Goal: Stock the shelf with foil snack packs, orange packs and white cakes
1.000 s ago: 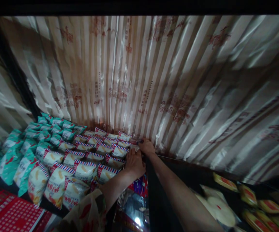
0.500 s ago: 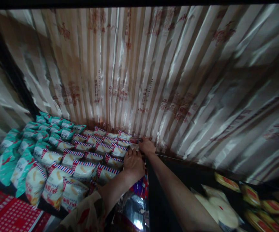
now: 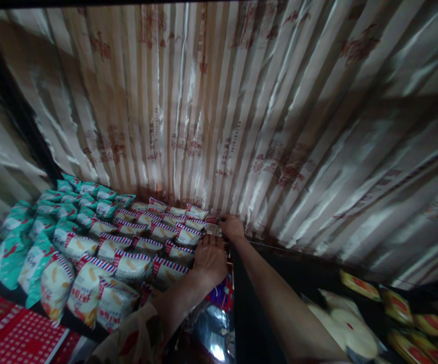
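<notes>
My left hand (image 3: 210, 259) lies palm down at the right end of the rows of white snack bags (image 3: 164, 232) with red, white and blue striped tops. Its fingers point forward, and their tips meet the near side of a small clear-and-red packet (image 3: 213, 228). Beyond it, my right hand (image 3: 233, 227) has its fingers bent in at the packet's right edge, close to the back sheeting. The fingertips are partly hidden, but they appear to pinch that edge. Below my left palm a purple-and-red package (image 3: 221, 293) shows in part.
Green snack bags (image 3: 40, 222) fill the left side. A red-and-white checked package (image 3: 14, 323) is at front left, and a shiny wrapper (image 3: 213, 333) at front middle. Round flat cakes (image 3: 351, 328) and yellow packets (image 3: 397, 306) lie at right. Corrugated printed sheeting (image 3: 211, 111) hangs behind.
Both hands stay at the small packet, nearly in the same place. The view has shifted very slightly; the bags have not visibly moved.
</notes>
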`<state>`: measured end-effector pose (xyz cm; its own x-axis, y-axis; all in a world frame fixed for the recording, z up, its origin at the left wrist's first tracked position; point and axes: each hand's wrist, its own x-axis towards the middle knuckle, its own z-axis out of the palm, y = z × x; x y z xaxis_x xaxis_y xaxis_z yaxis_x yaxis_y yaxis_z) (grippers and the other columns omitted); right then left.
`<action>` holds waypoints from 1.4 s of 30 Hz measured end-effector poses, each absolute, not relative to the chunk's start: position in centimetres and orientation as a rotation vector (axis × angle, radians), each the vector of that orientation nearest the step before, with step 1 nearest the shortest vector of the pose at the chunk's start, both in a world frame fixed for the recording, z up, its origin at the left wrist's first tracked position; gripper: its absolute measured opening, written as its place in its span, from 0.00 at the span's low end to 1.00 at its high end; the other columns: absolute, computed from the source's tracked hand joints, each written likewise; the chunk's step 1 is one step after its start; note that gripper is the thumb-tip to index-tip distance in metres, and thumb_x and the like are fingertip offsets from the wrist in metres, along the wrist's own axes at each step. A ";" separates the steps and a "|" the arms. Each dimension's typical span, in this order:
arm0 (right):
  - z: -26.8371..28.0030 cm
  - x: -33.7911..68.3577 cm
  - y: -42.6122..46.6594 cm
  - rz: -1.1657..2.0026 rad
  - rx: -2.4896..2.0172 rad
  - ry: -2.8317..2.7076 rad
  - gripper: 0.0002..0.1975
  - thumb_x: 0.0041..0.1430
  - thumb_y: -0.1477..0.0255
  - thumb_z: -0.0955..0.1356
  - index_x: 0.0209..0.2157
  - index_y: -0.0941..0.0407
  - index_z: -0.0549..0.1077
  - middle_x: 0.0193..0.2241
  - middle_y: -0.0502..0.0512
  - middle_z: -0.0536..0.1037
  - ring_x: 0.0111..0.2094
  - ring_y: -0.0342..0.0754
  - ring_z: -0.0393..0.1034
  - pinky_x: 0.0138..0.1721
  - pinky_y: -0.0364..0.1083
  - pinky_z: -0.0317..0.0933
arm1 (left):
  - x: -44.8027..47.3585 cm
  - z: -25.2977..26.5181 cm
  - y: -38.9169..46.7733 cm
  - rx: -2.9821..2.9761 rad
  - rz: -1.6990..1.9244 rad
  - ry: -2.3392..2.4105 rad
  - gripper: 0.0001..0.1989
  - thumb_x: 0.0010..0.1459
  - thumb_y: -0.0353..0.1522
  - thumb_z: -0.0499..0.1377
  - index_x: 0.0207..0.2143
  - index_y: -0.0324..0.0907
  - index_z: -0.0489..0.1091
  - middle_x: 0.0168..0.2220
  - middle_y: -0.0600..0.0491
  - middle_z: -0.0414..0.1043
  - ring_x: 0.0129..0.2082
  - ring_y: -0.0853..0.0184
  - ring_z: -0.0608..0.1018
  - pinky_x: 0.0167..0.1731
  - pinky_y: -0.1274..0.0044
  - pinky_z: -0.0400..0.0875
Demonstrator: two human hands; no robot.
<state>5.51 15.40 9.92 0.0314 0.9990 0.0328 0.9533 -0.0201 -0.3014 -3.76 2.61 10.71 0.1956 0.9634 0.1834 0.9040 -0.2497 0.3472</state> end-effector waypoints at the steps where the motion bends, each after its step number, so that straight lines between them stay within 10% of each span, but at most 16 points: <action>1: 9.9 5.4 15.3 0.265 -2.062 -2.017 0.17 0.54 0.73 0.62 0.45 0.56 0.75 0.45 0.59 0.77 0.46 0.51 0.71 0.46 0.44 0.62 | -3.8 10.6 2.6 2.298 0.553 1.825 0.22 0.54 0.32 0.49 0.50 0.32 0.64 0.49 0.39 0.67 0.50 0.54 0.67 0.52 0.66 0.59; 12: 8.8 5.6 14.0 0.174 -1.450 -2.400 0.15 0.57 0.73 0.62 0.42 0.53 0.76 0.45 0.54 0.77 0.57 0.49 0.59 0.60 0.52 0.43 | -3.7 10.6 2.6 2.279 0.474 1.893 0.21 0.56 0.34 0.49 0.48 0.32 0.67 0.48 0.39 0.68 0.49 0.55 0.68 0.50 0.67 0.62; 21: 8.6 5.6 13.6 0.364 -1.291 -2.515 0.13 0.57 0.74 0.61 0.28 0.56 0.76 0.30 0.55 0.79 0.34 0.47 0.71 0.41 0.45 0.62 | -3.6 11.2 2.5 2.271 0.400 1.900 0.21 0.56 0.34 0.49 0.47 0.29 0.69 0.49 0.37 0.69 0.51 0.53 0.68 0.52 0.66 0.60; 42: 7.8 9.8 -3.0 0.698 -1.223 -1.103 0.20 0.53 0.58 0.66 0.42 0.57 0.72 0.37 0.56 0.78 0.39 0.49 0.71 0.41 0.48 0.63 | -6.6 11.9 -9.2 2.084 1.169 1.577 0.15 0.57 0.26 0.48 0.43 0.41 0.68 0.42 0.49 0.74 0.44 0.63 0.74 0.46 0.71 0.70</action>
